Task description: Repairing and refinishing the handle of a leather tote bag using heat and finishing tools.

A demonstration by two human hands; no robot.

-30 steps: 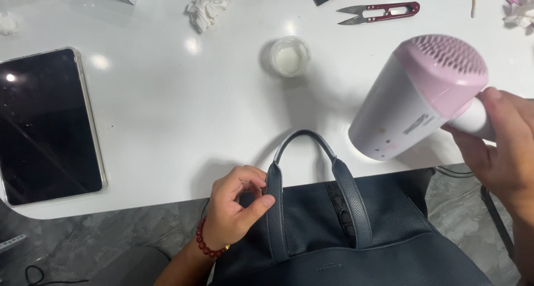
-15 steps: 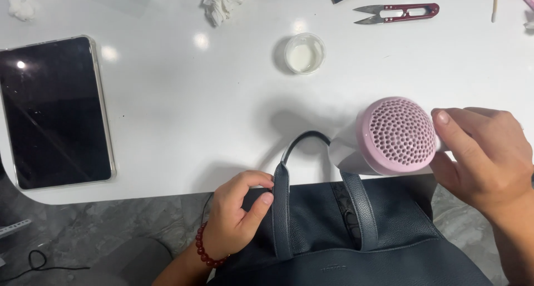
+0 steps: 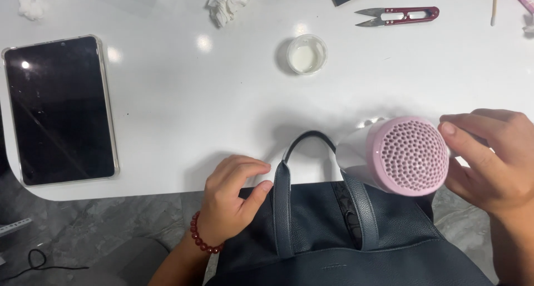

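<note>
A dark navy leather bag (image 3: 334, 236) lies at the near edge of the white table (image 3: 222, 113), its curved handle (image 3: 306, 138) resting on the tabletop. My left hand (image 3: 231, 200), with a red bead bracelet on the wrist, grips the bag's top left corner beside the strap. My right hand (image 3: 492, 158) holds a white and pink hair dryer (image 3: 400, 155) by its handle. The dryer's perforated pink rear grille faces the camera, and its nozzle points down at the bag's opening near the right strap.
A black tablet (image 3: 61, 108) lies at the left. A small cup of white liquid (image 3: 306, 54) stands mid-table. Red-handled thread snips (image 3: 397, 15) lie at the back right, crumpled tissue (image 3: 227, 2) at the back. Grey stone floor (image 3: 83, 236) shows below the table edge.
The hair dryer has turned from lying sideways to grille-up and come down closer to the bag's opening. My left hand has stayed on the bag's corner.
</note>
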